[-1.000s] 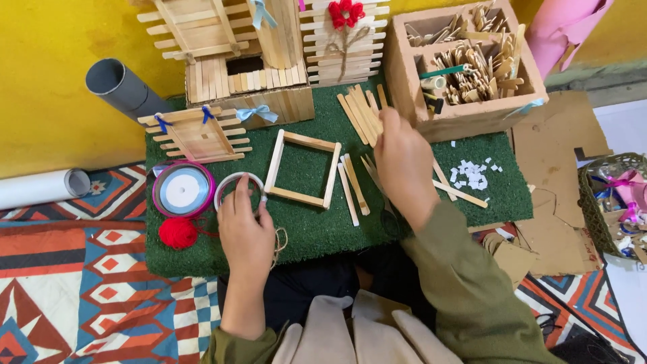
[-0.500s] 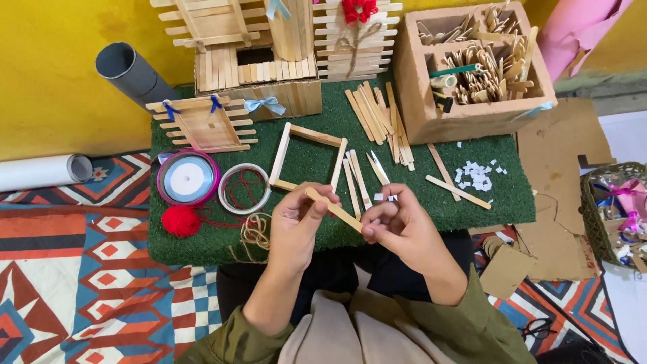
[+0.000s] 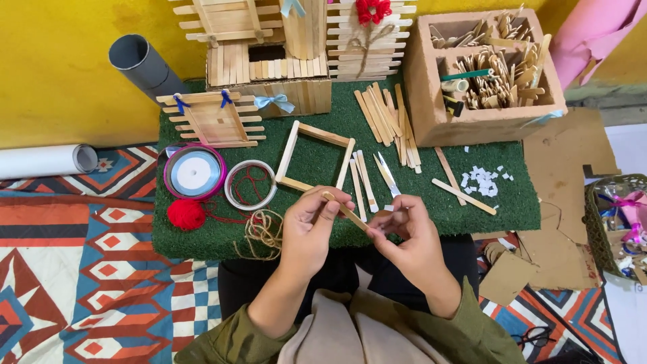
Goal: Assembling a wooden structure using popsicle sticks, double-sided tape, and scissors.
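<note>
**Desk:** What do your hands hold above the green turf mat (image 3: 202, 236)?

**Field:** A single craft stick (image 3: 345, 212). Your left hand (image 3: 309, 232) pinches its upper end between thumb and fingertips; your right hand (image 3: 408, 239) closes narrowly on the lower end, apparently with something small at the fingertips, too small to identify.

**Desk:** Which way does it lie?

**Field:** Its long axis runs from 10 o'clock to 4 o'clock, upper tip toward the open square stick frame (image 3: 315, 158), lower tip toward your right palm. It hovers just off the mat's near edge, above your lap.

**Desk:** How should you handle it?

**Field:** Keep both pinches near the ends so the middle stays free, and hold it level; a thin stick probably twists easily. The loose sticks (image 3: 364, 178) at 12 o'clock, the scissors (image 3: 386, 174) beside them and the jute twine (image 3: 263, 229) at 9 o'clock all sit within easy reach.
</note>
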